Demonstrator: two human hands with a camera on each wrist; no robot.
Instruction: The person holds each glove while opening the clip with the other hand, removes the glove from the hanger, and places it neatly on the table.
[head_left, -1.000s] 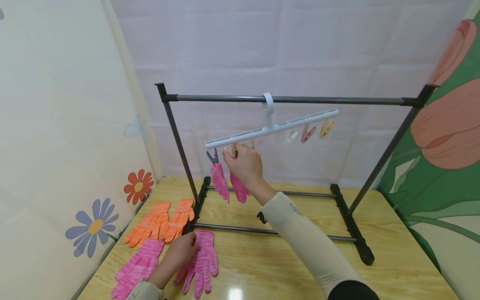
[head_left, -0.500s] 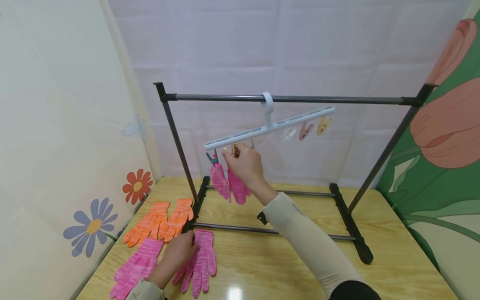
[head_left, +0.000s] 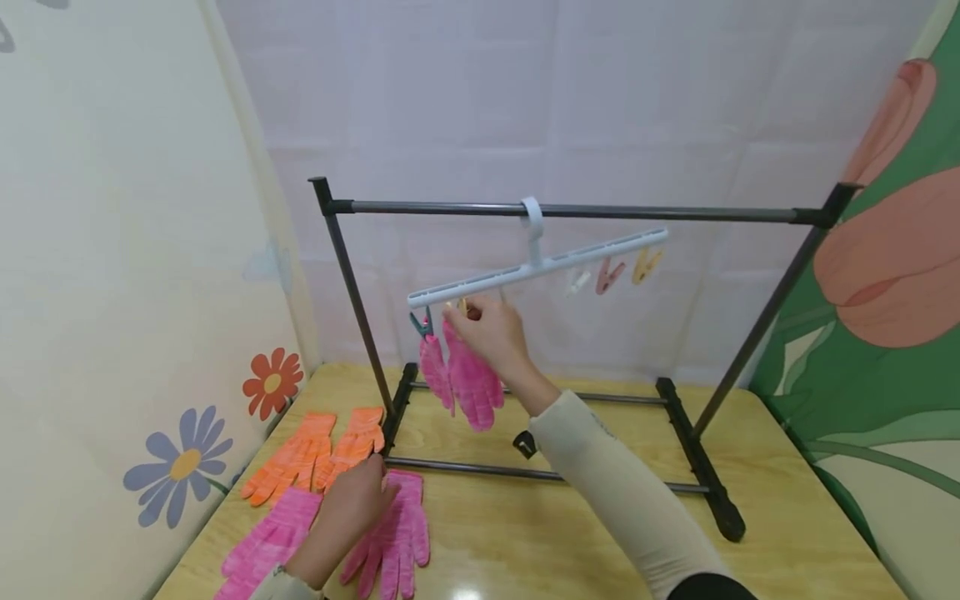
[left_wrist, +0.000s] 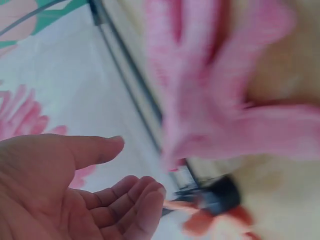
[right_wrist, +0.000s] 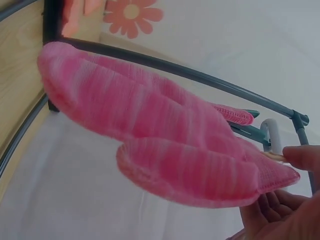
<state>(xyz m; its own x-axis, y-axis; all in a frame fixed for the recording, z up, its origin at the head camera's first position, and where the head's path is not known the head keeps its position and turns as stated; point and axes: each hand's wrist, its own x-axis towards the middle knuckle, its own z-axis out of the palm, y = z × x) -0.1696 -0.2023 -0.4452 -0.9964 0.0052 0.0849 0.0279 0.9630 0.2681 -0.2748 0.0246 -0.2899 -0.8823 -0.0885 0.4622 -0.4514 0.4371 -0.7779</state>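
Observation:
In the head view my right hand is up at the left half of a pale blue hanger. Its thumb and fingers pinch a tan clothespin at the cuff of a pink glove, which dangles fingers down. Beside it a second pink glove hangs from a dark green clothespin at the hanger's left end. My left hand hovers low over the table, overlapping a flat pink glove; the left wrist view shows its fingers loosely bent with nothing between them.
A dark metal rack carries the hanger, which tilts down to the left. White, pink and yellow clothespins hang on its right half. Left on the wooden table lie another pink glove and two orange gloves.
The pink glove at my right hand has swung round, showing more of its broad side with the fingers spread. The hanger's right end has dipped slightly. My left hand stays nearly in place.

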